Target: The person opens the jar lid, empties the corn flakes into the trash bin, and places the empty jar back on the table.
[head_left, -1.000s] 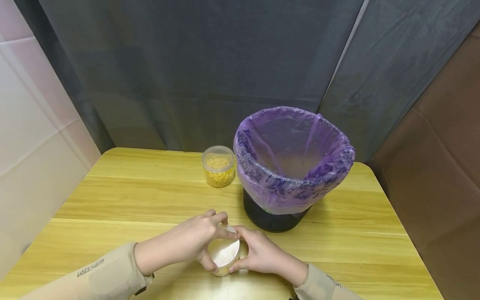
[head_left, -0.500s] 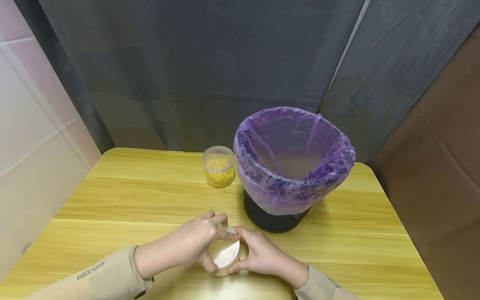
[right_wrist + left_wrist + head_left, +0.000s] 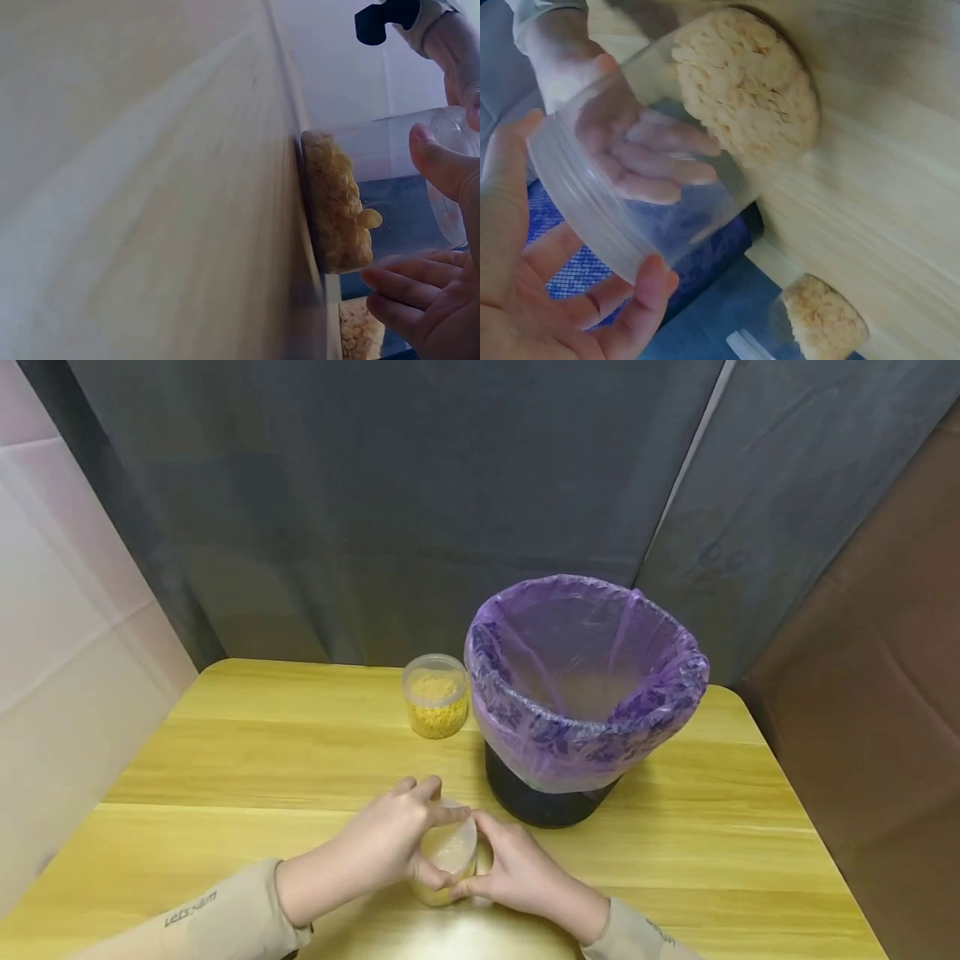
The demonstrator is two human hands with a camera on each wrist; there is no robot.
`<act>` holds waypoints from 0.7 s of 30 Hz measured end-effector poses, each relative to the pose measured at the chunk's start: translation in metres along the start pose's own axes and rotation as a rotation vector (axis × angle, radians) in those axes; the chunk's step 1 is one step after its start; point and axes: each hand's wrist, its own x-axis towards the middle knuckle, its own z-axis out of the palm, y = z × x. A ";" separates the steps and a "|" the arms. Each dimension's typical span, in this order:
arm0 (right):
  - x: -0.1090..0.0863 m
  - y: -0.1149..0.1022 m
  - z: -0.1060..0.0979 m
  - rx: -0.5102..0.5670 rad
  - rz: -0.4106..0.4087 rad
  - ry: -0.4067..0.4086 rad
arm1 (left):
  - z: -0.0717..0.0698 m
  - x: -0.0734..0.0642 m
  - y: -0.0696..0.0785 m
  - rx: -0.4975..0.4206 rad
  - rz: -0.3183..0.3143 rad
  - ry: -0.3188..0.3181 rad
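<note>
A clear plastic jar (image 3: 735, 90), partly filled with pale yellow flakes, stands on the table near the front edge in the head view. Its translucent lid (image 3: 452, 846) sits at the mouth; whether it is loose I cannot tell. My left hand (image 3: 375, 852) grips the lid's rim between thumb and fingers from the left. From the other side my right hand (image 3: 528, 877) holds the jar, thumb on the near side and fingers on the far side. The right wrist view shows the flakes (image 3: 337, 202) heaped at the jar's bottom, with one flake higher up.
Behind stands a second clear jar (image 3: 436, 697) of yellow flakes. To its right is a black bin (image 3: 551, 806) lined with a purple bag (image 3: 585, 752), its mouth facing up. Dark curtain hangs past the wooden table's (image 3: 247, 760) back edge.
My left hand and the lid have shifted slightly upward in the head view, with the thumb moved right along the rim. The bright glare on the lid has faded. Both hands keep their hold.
</note>
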 end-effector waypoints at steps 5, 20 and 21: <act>0.000 -0.001 -0.001 -0.013 -0.002 -0.005 | 0.001 -0.001 0.002 0.001 -0.033 0.010; 0.001 -0.001 -0.003 -0.028 -0.027 -0.048 | 0.002 -0.008 0.007 0.082 -0.065 0.004; 0.000 -0.001 -0.003 -0.024 -0.030 -0.051 | 0.002 -0.008 0.007 0.088 -0.066 0.001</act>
